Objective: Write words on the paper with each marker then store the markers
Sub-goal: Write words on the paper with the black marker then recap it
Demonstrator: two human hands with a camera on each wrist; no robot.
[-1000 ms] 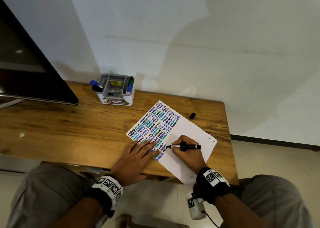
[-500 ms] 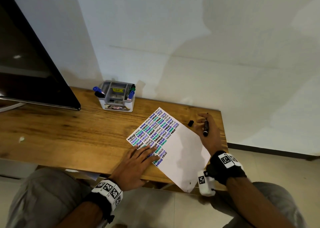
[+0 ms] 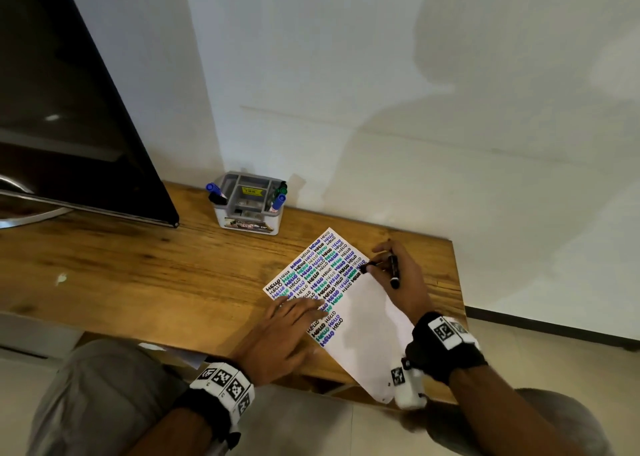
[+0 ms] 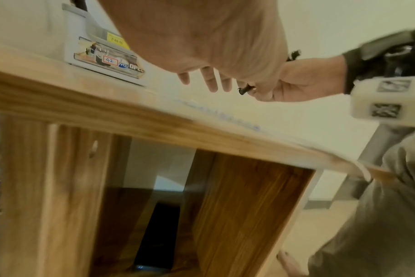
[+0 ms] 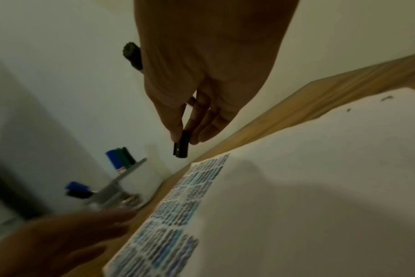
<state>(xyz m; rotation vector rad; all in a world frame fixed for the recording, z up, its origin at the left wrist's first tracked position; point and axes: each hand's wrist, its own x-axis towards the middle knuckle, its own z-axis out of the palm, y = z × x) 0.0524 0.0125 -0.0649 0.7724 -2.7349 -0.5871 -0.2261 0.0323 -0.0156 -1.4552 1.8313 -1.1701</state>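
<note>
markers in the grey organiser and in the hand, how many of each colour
blue-capped markers: 2
green-capped marker: 1
black markers: 3, two in the grey plastic organiser, one held by the right hand
total: 6

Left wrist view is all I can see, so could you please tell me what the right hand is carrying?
Observer: The right hand grips a black marker across its palm, while its fingers pinch the black cap.
Operator: Thank you. Where does my own hand sit?
Observer: The left hand lies flat on the paper, over the rows of writing.
Operator: And which markers are in the organizer?
Observer: In the grey organizer, a blue-capped marker leans at the left end and a green-capped marker stands at the right.
</note>
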